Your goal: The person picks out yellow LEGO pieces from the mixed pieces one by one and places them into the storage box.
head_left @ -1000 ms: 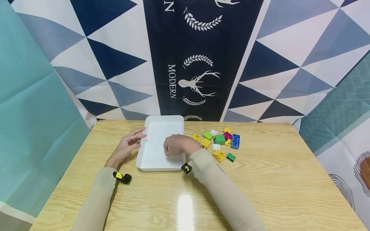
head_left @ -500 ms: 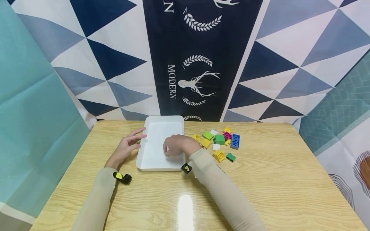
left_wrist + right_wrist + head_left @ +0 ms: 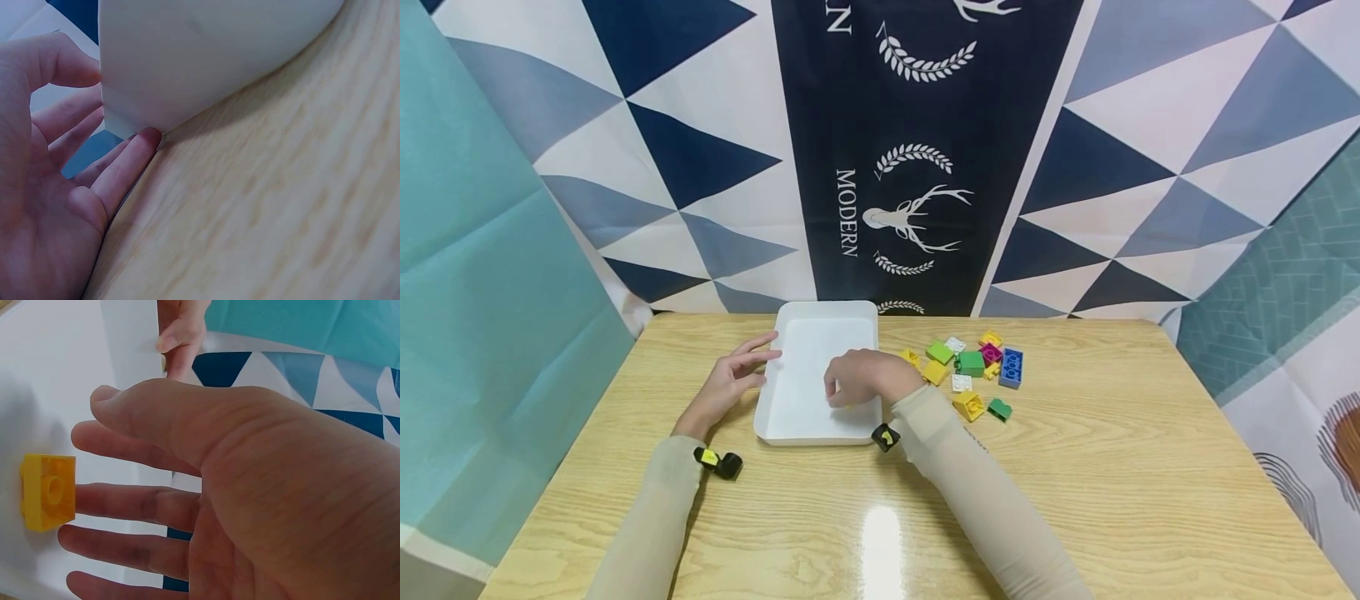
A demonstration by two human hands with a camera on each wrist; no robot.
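Note:
A white tray (image 3: 816,431) lies on the wooden table. My left hand (image 3: 736,375) is at its left side, with fingers spread and fingertips touching the wall; in the left wrist view the thumb meets the upper edge and a finger (image 3: 125,165) reaches the bottom edge. Over the tray's right part is my right hand (image 3: 859,377). Its fingers are extended in the right wrist view, beside a yellow toy brick (image 3: 50,492) in the tray. One fingertip appears to touch or overlap the brick, but nothing is gripped. From the head, that brick is mostly hidden under the hand.
Right of the tray lies a loose group of toy bricks: a blue one (image 3: 1011,367), a green one (image 3: 970,363), a white one (image 3: 961,382), a yellow one (image 3: 969,406), a dark green one (image 3: 999,408) and others. A patterned cloth (image 3: 902,167) hangs behind the table.

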